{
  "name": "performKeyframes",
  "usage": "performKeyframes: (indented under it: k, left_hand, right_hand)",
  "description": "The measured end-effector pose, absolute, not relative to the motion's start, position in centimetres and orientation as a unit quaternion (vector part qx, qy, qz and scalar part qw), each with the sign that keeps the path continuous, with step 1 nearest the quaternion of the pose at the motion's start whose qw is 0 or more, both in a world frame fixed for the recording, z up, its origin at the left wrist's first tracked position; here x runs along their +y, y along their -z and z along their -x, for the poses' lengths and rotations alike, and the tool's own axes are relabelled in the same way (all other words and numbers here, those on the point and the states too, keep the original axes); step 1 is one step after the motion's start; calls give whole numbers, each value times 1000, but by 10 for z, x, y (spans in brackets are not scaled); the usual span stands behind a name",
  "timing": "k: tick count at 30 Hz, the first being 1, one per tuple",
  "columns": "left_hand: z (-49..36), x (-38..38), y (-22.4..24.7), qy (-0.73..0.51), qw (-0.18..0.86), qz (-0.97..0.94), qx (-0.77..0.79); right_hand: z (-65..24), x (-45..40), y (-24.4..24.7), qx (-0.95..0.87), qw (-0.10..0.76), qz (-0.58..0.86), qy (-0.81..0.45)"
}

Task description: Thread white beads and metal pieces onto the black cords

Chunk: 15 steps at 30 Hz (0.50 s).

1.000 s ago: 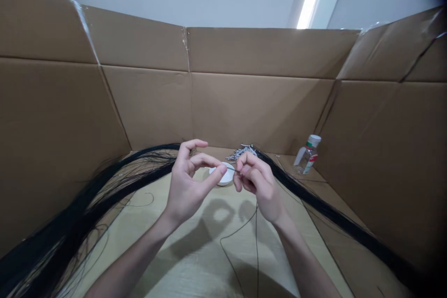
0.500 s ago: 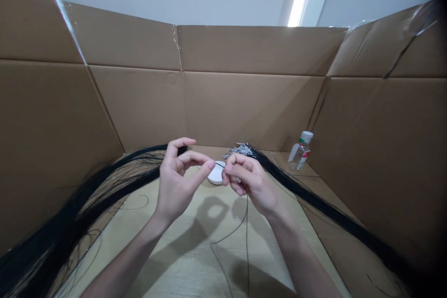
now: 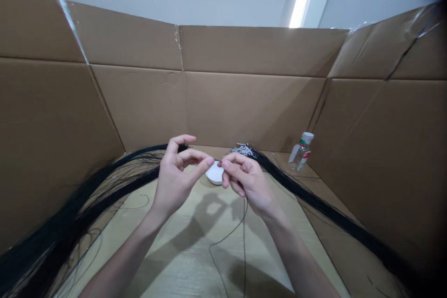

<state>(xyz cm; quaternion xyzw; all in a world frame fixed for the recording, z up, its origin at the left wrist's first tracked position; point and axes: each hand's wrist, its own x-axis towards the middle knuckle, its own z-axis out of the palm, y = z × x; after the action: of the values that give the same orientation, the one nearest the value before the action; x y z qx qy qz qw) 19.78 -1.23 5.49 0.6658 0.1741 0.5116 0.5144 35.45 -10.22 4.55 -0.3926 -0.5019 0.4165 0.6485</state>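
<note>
A thin dark cord (image 3: 245,242) hangs in two strands below my right hand (image 3: 253,184), whose thumb and index finger pinch it. A tiny dark bit shows at those fingertips, too small to make out. Just to the left, my left hand (image 3: 174,181) has its thumb and index tips pressed together and its other fingers raised. Whether anything is caught between those tips is hidden. A small gap parts the two hands. Behind the fingertips, partly covered, stands a small white dish (image 3: 214,177).
Long bundles of black cords lie at the left (image 3: 80,209) and right (image 3: 314,200). The right bundle ends in many silvery-white tips (image 3: 244,150). A clear bottle (image 3: 300,154) with a white cap stands in the back right corner. Cardboard walls (image 3: 254,107) surround the pale tabletop (image 3: 167,251).
The short piece of cord that stretched between both hands' fingertips no longer shows there. The hanging strands have shifted slightly left. Both hands stay almost in place.
</note>
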Motion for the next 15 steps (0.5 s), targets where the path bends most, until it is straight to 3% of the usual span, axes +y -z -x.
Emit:
performKeyframes:
  k: [8,15]
  left_hand:
    - [-207,-9,-47,-484,512,-691,160]
    - [-258,67,-14,-368,421,-813,165]
  right_hand:
    - [-354,-98,-42,-457,735,384,-321]
    - [-364,-99,-48,-449,744,379,-318]
